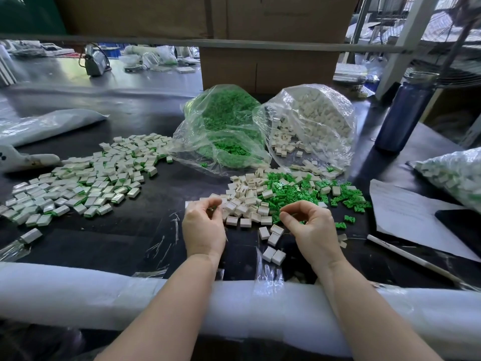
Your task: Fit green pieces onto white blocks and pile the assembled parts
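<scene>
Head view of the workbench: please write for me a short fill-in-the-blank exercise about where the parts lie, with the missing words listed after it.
1. The clear bag beside the bag of white blocks holds ____ pieces.
2. The pile of assembled parts lies to the ____ of both hands.
3. The blue bottle stands to the ____ of the bags.
4. The white pen lies nearest the ____ hand.

Missing words: green; left; right; right

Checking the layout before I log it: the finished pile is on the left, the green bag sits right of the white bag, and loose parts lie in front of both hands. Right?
Not quite. The head view shows the green bag left of the white bag, not right. The rest holds: the finished pile is on the left, and loose parts lie in front of both hands.
</scene>
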`<act>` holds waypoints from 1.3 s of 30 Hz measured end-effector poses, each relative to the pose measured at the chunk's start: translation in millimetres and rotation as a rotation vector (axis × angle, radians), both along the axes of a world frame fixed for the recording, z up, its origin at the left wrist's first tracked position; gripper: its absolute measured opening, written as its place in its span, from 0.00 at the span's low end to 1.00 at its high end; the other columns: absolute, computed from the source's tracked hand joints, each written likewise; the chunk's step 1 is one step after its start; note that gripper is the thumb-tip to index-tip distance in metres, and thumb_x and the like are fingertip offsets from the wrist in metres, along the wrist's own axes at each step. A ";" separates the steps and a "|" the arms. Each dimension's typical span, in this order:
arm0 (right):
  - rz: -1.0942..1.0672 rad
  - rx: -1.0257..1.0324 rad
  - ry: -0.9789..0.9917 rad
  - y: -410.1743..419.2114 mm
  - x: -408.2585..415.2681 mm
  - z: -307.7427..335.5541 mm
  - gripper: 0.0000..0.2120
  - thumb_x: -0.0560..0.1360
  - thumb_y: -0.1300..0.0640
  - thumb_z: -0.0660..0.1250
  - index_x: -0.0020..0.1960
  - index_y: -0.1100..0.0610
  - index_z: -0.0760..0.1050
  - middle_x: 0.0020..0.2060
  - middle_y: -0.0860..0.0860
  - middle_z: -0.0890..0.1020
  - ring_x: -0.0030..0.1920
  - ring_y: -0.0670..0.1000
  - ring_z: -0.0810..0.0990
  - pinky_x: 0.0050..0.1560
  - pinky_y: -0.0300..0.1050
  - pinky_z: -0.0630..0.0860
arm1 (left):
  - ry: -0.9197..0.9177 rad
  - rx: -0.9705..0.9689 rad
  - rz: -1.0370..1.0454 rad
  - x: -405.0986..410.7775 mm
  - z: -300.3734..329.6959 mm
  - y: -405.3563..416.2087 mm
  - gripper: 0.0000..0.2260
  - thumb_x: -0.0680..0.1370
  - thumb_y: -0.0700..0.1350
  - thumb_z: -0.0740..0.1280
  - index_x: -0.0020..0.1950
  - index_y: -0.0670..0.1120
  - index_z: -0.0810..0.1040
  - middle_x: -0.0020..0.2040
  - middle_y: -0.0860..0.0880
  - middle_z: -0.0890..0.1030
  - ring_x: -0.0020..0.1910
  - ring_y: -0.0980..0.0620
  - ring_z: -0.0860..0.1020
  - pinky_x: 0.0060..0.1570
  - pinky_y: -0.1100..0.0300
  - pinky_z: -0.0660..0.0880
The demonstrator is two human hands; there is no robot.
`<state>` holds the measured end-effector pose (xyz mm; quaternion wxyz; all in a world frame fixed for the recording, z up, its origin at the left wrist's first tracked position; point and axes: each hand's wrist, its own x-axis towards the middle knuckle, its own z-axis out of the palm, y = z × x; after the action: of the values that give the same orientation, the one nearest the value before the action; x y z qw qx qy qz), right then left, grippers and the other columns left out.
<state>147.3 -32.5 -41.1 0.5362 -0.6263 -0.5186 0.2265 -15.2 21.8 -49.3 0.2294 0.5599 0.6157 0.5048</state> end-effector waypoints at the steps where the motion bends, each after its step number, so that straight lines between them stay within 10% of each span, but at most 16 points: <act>1: -0.030 0.005 -0.027 0.4 0.7 -0.5 0.09 0.71 0.64 0.71 0.37 0.51 0.78 0.34 0.46 0.80 0.36 0.41 0.77 0.39 0.27 0.72 | 0.021 -0.005 0.017 -0.4 -0.3 0.8 0.06 0.75 0.37 0.68 0.51 0.41 0.81 0.52 0.45 0.77 0.46 0.51 0.76 0.48 0.71 0.67; 5: -0.114 0.018 -0.107 2.1 2.3 -2.7 0.09 0.71 0.63 0.71 0.38 0.51 0.78 0.35 0.42 0.78 0.42 0.45 0.77 0.44 0.32 0.72 | 0.123 -0.046 0.015 0.5 -2.5 1.1 0.11 0.76 0.36 0.66 0.58 0.38 0.78 0.59 0.43 0.72 0.51 0.52 0.72 0.50 0.77 0.58; 11: -0.182 -0.049 -0.282 4.3 4.7 -5.9 0.05 0.72 0.64 0.69 0.42 0.55 0.80 0.37 0.42 0.75 0.44 0.49 0.76 0.48 0.38 0.71 | 0.381 -0.065 -0.045 3.1 -1.2 -6.0 0.16 0.75 0.44 0.68 0.62 0.49 0.77 0.63 0.49 0.69 0.64 0.47 0.63 0.64 0.56 0.59; 22: -0.283 -0.316 -0.529 6.3 6.4 -8.8 0.07 0.72 0.52 0.71 0.49 0.51 0.80 0.53 0.50 0.75 0.60 0.53 0.69 0.57 0.47 0.61 | 0.366 0.013 -0.851 13.8 9.6 -22.0 0.11 0.63 0.50 0.78 0.42 0.48 0.84 0.44 0.52 0.75 0.49 0.54 0.72 0.54 0.60 0.68; 32: -0.285 -0.296 -0.563 6.2 6.2 -8.7 0.06 0.74 0.52 0.68 0.50 0.51 0.81 0.50 0.49 0.75 0.58 0.52 0.69 0.52 0.46 0.58 | 0.448 0.005 -0.799 17.0 2.0 -17.2 0.12 0.69 0.48 0.74 0.50 0.47 0.82 0.49 0.51 0.75 0.52 0.54 0.71 0.57 0.64 0.65; 39: -0.104 -0.052 -0.353 4.4 1.3 -6.2 0.02 0.74 0.61 0.69 0.45 0.59 0.80 0.39 0.50 0.81 0.46 0.54 0.78 0.49 0.47 0.73 | 0.337 -0.011 -0.759 16.4 1.2 -17.1 0.12 0.69 0.43 0.75 0.41 0.50 0.72 0.37 0.59 0.72 0.35 0.63 0.70 0.40 0.74 0.66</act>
<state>148.5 -28.1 -47.3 0.4316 -0.6959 -0.5655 0.0982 1.2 4.7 -48.1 0.2983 0.8206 0.3973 0.2824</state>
